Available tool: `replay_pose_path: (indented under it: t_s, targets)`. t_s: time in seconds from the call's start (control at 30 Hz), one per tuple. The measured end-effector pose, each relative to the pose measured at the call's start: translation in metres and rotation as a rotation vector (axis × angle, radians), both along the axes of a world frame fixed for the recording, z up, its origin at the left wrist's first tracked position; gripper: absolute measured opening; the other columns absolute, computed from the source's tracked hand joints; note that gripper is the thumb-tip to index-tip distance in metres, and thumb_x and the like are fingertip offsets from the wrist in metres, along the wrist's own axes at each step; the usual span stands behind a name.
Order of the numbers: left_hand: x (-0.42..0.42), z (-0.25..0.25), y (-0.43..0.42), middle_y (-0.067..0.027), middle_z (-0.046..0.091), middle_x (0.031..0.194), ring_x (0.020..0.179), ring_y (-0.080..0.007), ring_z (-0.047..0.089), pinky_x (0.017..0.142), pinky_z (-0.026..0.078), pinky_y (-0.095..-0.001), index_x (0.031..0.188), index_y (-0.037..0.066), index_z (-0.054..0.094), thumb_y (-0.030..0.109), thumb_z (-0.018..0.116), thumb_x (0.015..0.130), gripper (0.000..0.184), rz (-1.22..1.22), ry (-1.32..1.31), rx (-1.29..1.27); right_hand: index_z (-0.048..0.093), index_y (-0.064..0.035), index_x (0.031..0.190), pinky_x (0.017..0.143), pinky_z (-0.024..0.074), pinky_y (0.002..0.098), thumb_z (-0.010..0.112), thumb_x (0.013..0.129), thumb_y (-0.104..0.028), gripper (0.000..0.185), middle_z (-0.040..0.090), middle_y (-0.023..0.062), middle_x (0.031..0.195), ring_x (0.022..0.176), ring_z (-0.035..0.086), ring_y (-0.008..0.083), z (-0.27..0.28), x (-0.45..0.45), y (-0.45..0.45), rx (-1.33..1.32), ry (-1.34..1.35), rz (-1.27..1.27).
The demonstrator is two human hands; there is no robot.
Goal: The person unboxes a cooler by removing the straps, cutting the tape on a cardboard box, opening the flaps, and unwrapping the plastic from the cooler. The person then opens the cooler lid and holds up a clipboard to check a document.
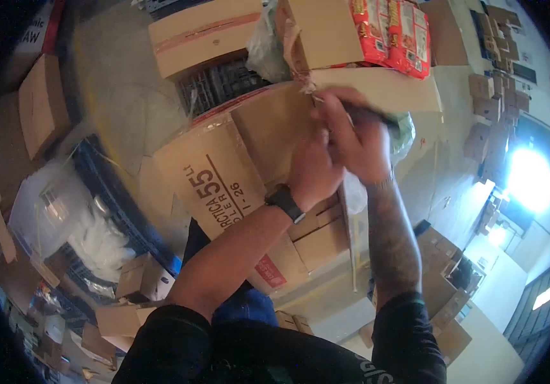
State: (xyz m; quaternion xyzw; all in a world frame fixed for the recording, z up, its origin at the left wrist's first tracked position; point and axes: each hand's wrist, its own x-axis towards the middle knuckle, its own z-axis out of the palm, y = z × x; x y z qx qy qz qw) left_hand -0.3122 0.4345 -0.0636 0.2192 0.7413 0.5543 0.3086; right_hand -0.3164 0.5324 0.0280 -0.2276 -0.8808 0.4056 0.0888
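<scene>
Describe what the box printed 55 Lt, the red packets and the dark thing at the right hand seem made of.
Box: likely corrugated cardboard, matte brown, going by its stiff, folded flaps.
Red packets: probably thin plastic film, glossy, judging by their sheen.
Dark thing: material and finish unclear; motion blur hides its surface.

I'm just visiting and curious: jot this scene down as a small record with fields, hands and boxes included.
Box: open, one panel printed 55Lt
Left hand: at the box, close to the right hand; grip unclear
Right hand: at a dark thing, too blurred to name
Watch: left wrist
Red packs: in another box
</scene>
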Motion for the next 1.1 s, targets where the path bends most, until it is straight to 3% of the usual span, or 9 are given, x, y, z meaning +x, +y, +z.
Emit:
replay_pose_path:
  t_s: [0.2,0.33,0.37,0.5,0.57,0.77,0.87,0.9,1.1]
  targets:
    - [0.004,0.006,0.011,-0.0322,0.051,0.125,0.114,-0.0505,0.052,0.102,0.043,-0.0526,0.136,-0.008,0.044,0.014,0.060,0.090,0.053,-0.096,-0.084,0.251,0.058,0.0005,0.131,0.102,0.0489,0.0407,0.081,0.086,-0.015,0.053,0.068,0.0205,0.125,0.119,0.066,0.0303,0.010,0.210,-0.046,0.260,-0.077,-0.407]
    - [0.014,-0.012,0.005,-0.0256,0.052,0.125,0.114,-0.0395,0.054,0.102,0.043,-0.0470,0.133,-0.007,0.046,0.016,0.061,0.093,0.048,-0.129,-0.198,0.283,0.056,-0.0070,0.133,0.092,0.0536,0.0449,0.077,0.086,-0.015,0.052,0.069,0.0231,0.117,0.108,0.068,0.0394,0.003,0.283,-0.075,0.215,-0.518,-0.389]
    - [0.010,-0.008,0.000,-0.0282,0.049,0.125,0.110,-0.0458,0.056,0.097,0.045,-0.0522,0.132,-0.006,0.044,0.019,0.064,0.092,0.051,-0.152,0.056,0.270,0.056,-0.0093,0.133,0.089,0.0544,0.0464,0.075,0.087,-0.014,0.050,0.069,0.0240,0.115,0.105,0.068,0.0413,-0.006,0.293,-0.077,0.127,-0.600,-0.394]
    - [0.026,-0.023,-0.041,-0.0267,0.056,0.128,0.117,-0.0439,0.057,0.101,0.046,-0.0493,0.139,-0.003,0.049,0.031,0.063,0.097,0.055,-0.103,-0.314,0.313,0.060,-0.0169,0.124,0.075,0.0552,0.0511,0.069,0.087,-0.014,0.038,0.070,0.0204,0.094,0.086,0.069,0.0422,-0.027,0.313,-0.096,0.113,-0.595,-0.345]
    - [0.036,-0.065,-0.099,-0.0254,0.058,0.128,0.119,-0.0421,0.057,0.103,0.045,-0.0498,0.143,0.001,0.051,0.040,0.062,0.098,0.061,-0.447,0.390,-0.062,0.062,-0.0159,0.122,0.072,0.0548,0.0511,0.069,0.087,-0.015,0.036,0.071,0.0186,0.088,0.082,0.069,0.0422,-0.019,0.325,-0.097,0.113,-0.570,-0.314]
    - [0.098,-0.011,-0.193,-0.0167,0.068,0.114,0.116,-0.0341,0.062,0.102,0.044,-0.0525,0.118,0.008,0.070,0.034,0.070,0.084,0.042,-1.257,1.138,-0.237,0.063,-0.0114,0.116,0.075,0.0528,0.0494,0.069,0.090,-0.018,0.027,0.070,0.0186,0.086,0.082,0.067,0.0416,0.020,0.370,-0.072,0.031,-0.371,-0.135]
    - [0.102,0.012,-0.209,-0.0089,0.071,0.102,0.109,-0.0268,0.063,0.094,0.048,-0.0478,0.095,0.013,0.075,0.026,0.070,0.078,0.022,-1.526,1.099,-0.538,0.064,-0.0099,0.113,0.075,0.0515,0.0484,0.070,0.092,-0.021,0.025,0.068,0.0180,0.081,0.078,0.065,0.0424,0.036,0.397,-0.052,-0.041,-0.314,-0.097]
    - [0.105,0.027,-0.230,-0.0061,0.071,0.096,0.106,-0.0243,0.063,0.090,0.050,-0.0448,0.088,0.014,0.075,0.023,0.068,0.077,0.016,-1.547,1.094,-0.603,0.064,-0.0096,0.115,0.072,0.0508,0.0446,0.072,0.094,-0.028,0.029,0.066,0.0130,0.076,0.073,0.066,0.0328,0.033,0.410,-0.042,-0.002,-0.350,-0.050]
    - [0.072,0.045,-0.376,0.0043,0.067,0.095,0.096,-0.0183,0.063,0.084,0.047,-0.0405,0.098,0.016,0.074,0.021,0.065,0.079,0.022,-1.365,1.159,-0.250,0.069,-0.0021,0.113,0.079,0.0514,0.0320,0.071,0.096,-0.046,0.047,0.070,0.0059,0.091,0.090,0.061,0.0105,-0.051,0.478,0.042,-0.324,-0.290,-0.273]
